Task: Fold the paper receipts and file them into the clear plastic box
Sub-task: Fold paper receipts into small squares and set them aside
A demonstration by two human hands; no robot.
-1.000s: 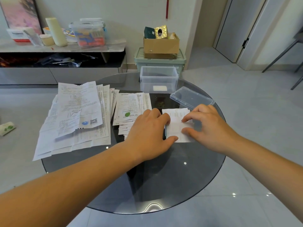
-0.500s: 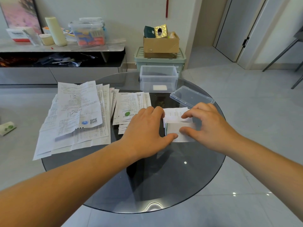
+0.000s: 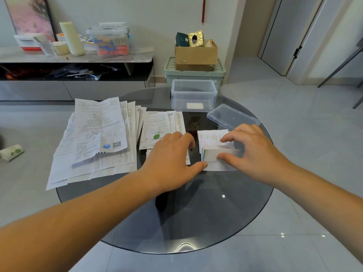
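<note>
A small white receipt [image 3: 211, 137] lies on the dark glass table [image 3: 196, 213], its near part folded up. My right hand [image 3: 253, 152] pinches the folded flap between thumb and fingers. My left hand [image 3: 172, 160] lies flat beside it, the thumb tip touching the receipt's near left corner. The clear plastic box [image 3: 193, 94] stands open at the table's far edge with one small white folded paper inside. Its clear lid [image 3: 232, 117] lies to the right of the box. A spread of unfolded receipts [image 3: 98, 134] covers the table's left side.
A second small pile of receipts [image 3: 163, 126] lies partly under my left hand. Behind the table stand a green crate [image 3: 194, 75] with a cardboard box [image 3: 196, 54] on it, and a low shelf [image 3: 74, 57] with containers. A crumpled paper [image 3: 11, 152] lies on the floor at left.
My right hand has lifted the receipt's near edge and is folding it over. My left hand has slid slightly left, off the paper, leaving only the thumb at its corner.
</note>
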